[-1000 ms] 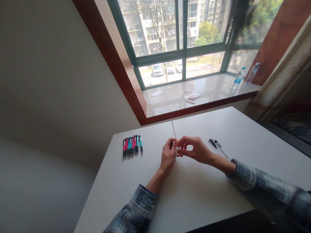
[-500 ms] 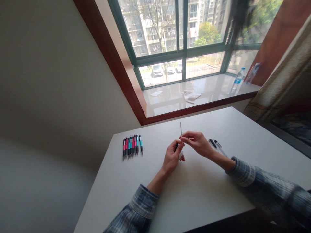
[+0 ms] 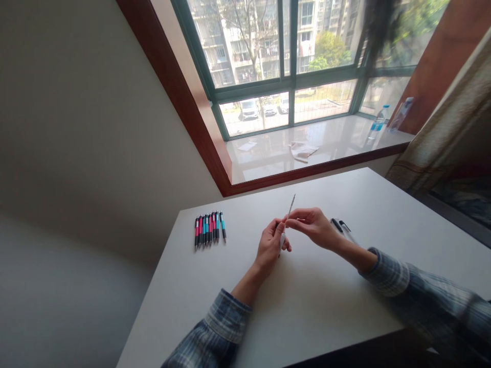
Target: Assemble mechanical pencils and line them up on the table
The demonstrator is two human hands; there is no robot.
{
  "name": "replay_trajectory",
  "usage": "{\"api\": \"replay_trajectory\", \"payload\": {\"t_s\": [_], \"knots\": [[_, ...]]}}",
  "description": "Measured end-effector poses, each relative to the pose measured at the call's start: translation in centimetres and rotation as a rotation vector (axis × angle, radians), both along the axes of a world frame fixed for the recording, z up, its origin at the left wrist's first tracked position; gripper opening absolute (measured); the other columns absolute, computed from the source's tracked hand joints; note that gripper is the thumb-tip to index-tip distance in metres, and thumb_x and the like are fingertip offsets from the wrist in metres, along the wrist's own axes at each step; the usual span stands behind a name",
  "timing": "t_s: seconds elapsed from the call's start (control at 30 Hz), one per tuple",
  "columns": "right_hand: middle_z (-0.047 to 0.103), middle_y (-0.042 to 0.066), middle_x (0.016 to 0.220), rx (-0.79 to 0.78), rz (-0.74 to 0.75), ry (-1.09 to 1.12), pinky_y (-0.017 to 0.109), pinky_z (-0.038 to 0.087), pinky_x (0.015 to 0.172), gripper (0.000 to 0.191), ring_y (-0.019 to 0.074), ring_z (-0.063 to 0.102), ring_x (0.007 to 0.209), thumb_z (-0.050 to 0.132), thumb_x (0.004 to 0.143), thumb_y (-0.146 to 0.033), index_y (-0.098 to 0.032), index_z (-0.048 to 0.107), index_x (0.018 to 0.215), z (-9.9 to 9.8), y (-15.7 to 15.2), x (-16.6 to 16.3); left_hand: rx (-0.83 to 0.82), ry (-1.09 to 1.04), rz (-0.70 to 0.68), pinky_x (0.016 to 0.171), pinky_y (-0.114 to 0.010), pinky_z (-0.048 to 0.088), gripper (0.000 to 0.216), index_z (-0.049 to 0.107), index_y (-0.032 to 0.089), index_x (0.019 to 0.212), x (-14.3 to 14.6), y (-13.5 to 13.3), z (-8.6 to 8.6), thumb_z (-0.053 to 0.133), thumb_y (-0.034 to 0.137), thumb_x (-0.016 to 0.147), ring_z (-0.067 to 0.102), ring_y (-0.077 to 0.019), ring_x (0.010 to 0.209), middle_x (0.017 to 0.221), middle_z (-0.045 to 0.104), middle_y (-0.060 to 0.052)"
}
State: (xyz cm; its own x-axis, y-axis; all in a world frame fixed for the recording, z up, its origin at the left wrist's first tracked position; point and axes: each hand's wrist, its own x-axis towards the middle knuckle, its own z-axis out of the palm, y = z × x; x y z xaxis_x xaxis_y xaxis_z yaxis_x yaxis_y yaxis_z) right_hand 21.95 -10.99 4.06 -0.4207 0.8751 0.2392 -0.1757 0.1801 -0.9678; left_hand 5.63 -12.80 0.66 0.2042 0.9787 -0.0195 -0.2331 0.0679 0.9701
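Observation:
My left hand is closed around a white pen barrel, whose lower part shows between the fingers. Just to the right, my right hand pinches a thin pen refill between thumb and fingertips. The refill points up and leans right, its lower end at the top of the barrel; whether it sits inside, I cannot tell. Something black shows at the left fingertips, mostly hidden. Behind my right wrist lie white pens with black parts, partly covered by the hand.
Several pink and teal pens with black grips lie in a row at the left of the white table. Past the table's back edge, a window sill bears a cloth and a plastic bottle. A curtain hangs at right.
The refill has swung from nearly upright to leaning right. The white barrel has turned in my left hand and lines up with it. Both hands stay close together in nearly the same place.

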Motion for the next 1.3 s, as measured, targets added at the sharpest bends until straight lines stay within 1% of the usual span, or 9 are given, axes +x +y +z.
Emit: {"api": "replay_trajectory", "payload": {"t_s": [0.13,0.2,0.4,0.57,0.83,0.97,1.1,1.2,1.3], "knots": [[0.074,0.005,0.072,-0.014,0.112,0.013,0.035,0.06,0.064,0.028,0.0216,0.072,0.063,0.071,0.089,-0.044,-0.016,0.074,0.091,-0.3,-0.1,-0.2,0.003,0.002,-0.012,0.052,-0.023,0.048,0.042,0.055,0.02,0.088,-0.1,0.1,-0.1,0.064,0.061,0.087,0.045,-0.009,0.043,0.049,0.044,0.009],[0.074,0.005,0.073,0.022,0.099,-0.011,0.035,0.059,0.065,0.028,0.0211,0.072,0.063,0.073,0.088,-0.044,-0.016,0.074,0.091,-0.3,-0.1,-0.3,0.001,-0.021,-0.011,0.052,-0.023,0.048,0.041,0.054,0.02,0.088,-0.1,0.1,-0.1,0.064,0.06,0.088,0.044,-0.0082,0.044,0.052,0.046,0.008],[0.073,0.004,0.076,0.14,0.041,-0.184,0.035,0.056,0.074,0.03,0.0166,0.067,0.065,0.075,0.086,-0.047,-0.017,0.077,0.086,0.2,-0.2,-0.1,0.0,-0.083,-0.018,0.05,-0.022,0.046,0.04,0.054,0.018,0.089,0.0,0.2,0.1,0.067,0.056,0.087,0.044,-0.0053,0.048,0.077,0.062,0.0],[0.073,0.004,0.078,0.141,0.024,-0.245,0.032,0.053,0.069,0.031,0.0148,0.064,0.063,0.079,0.081,-0.048,-0.018,0.076,0.089,0.1,-0.4,-0.3,-0.022,-0.104,0.024,0.05,-0.022,0.045,0.044,0.053,0.019,0.087,0.1,0.1,0.3,0.068,0.06,0.084,0.048,-0.0076,0.051,0.071,0.058,0.002],[0.072,0.005,0.084,0.105,0.018,-0.171,0.031,0.056,0.068,0.029,0.0158,0.068,0.067,0.074,0.087,-0.046,-0.017,0.073,0.088,-0.6,-0.7,-0.7,-0.014,-0.14,0.028,0.053,-0.021,0.041,0.039,0.052,0.019,0.086,0.2,0.0,0.0,0.064,0.056,0.09,0.048,-0.0076,0.056,0.069,0.052,0.004],[0.074,0.006,0.088,0.109,0.0,-0.156,0.034,0.06,0.077,0.028,0.019,0.072,0.078,0.072,0.089,-0.044,-0.016,0.073,0.092,-0.8,-0.6,-0.6,-0.029,-0.099,0.114,0.058,-0.022,0.044,0.039,0.056,0.019,0.092,-0.3,0.0,0.7,0.067,0.057,0.087,0.048,-0.0083,0.059,0.071,0.051,0.004],[0.077,0.008,0.093,0.074,-0.028,-0.169,0.037,0.061,0.084,0.03,0.0221,0.074,0.088,0.072,0.088,-0.045,-0.017,0.073,0.1,-1.0,-0.5,-0.5,-0.042,-0.015,0.198,0.058,-0.02,0.041,0.041,0.062,0.019,0.102,-1.0,0.3,1.1,0.068,0.056,0.086,0.045,-0.0081,0.057,0.063,0.046,0.006],[0.077,0.007,0.092,0.083,-0.041,-0.19,0.035,0.061,0.084,0.028,0.0214,0.074,0.088,0.069,0.09,-0.043,-0.017,0.072,0.099,-1.0,-0.4,-0.5,-0.016,-0.052,0.238,0.063,-0.021,0.042,0.032,0.062,0.019,0.104,-1.4,0.7,1.0,0.066,0.046,0.087,0.044,-0.0093,0.06,0.063,0.043,0.006],[0.076,0.006,0.09,0.105,-0.074,-0.197,0.034,0.06,0.083,0.024,0.0201,0.073,0.086,0.067,0.091,-0.04,-0.018,0.073,0.1,-1.0,-0.3,-0.4,-0.008,-0.158,0.31,0.066,-0.024,0.044,0.019,0.057,0.021,0.097,-1.7,1.3,0.7,0.059,0.036,0.085,0.043,-0.011,0.061,0.064,0.041,0.006]]}}
